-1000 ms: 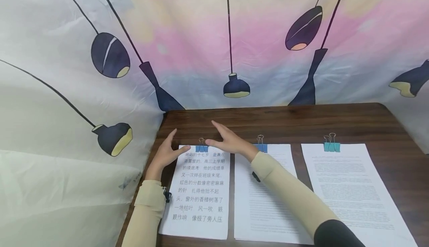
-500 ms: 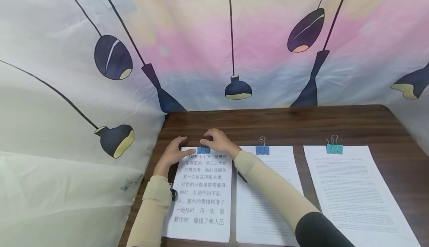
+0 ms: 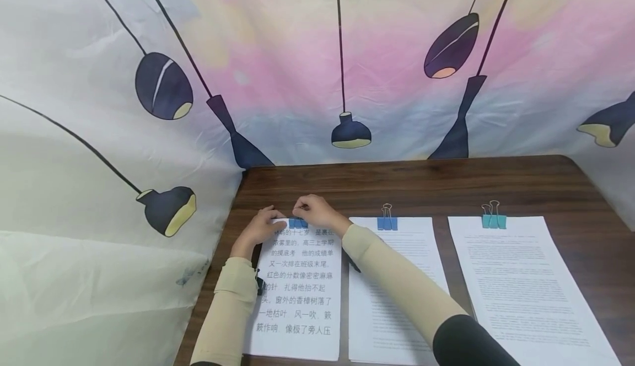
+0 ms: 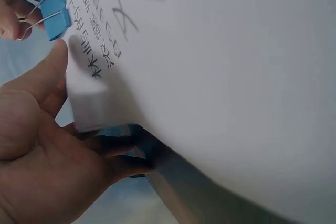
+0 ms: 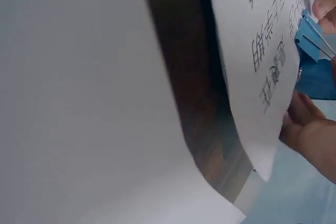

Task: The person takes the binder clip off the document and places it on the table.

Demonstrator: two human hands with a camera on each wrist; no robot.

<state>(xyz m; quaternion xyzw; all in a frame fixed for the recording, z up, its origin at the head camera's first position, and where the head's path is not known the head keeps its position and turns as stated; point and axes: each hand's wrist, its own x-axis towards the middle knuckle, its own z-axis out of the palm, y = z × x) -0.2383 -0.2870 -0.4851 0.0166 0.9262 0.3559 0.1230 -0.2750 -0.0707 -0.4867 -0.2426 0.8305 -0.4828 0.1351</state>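
A stack of white paper (image 3: 297, 316) with large printed characters lies at the left of the table, a blue binder clip (image 3: 298, 223) on its top edge. My left hand (image 3: 257, 229) grips the stack's upper left corner. In the left wrist view its thumb (image 4: 52, 61) is at the paper's edge beside the clip, and its other fingers reach behind the corner. My right hand (image 3: 317, 211) comes in from the right over the top edge and pinches the clip's wire handles; its fingertips (image 4: 8, 22) show at them in the left wrist view.
A middle paper stack (image 3: 392, 311) bears another blue binder clip (image 3: 387, 223); my right forearm crosses it. Further right lies a third stack (image 3: 521, 289) with a teal binder clip (image 3: 494, 221). A lamp-patterned cloth (image 3: 387, 79) hangs behind the wooden table (image 3: 446, 187).
Both hands have come down and closed in on the left stack's top edge. The right hand's fingers have curled onto the clip's handles, and the left hand has taken hold of the corner.
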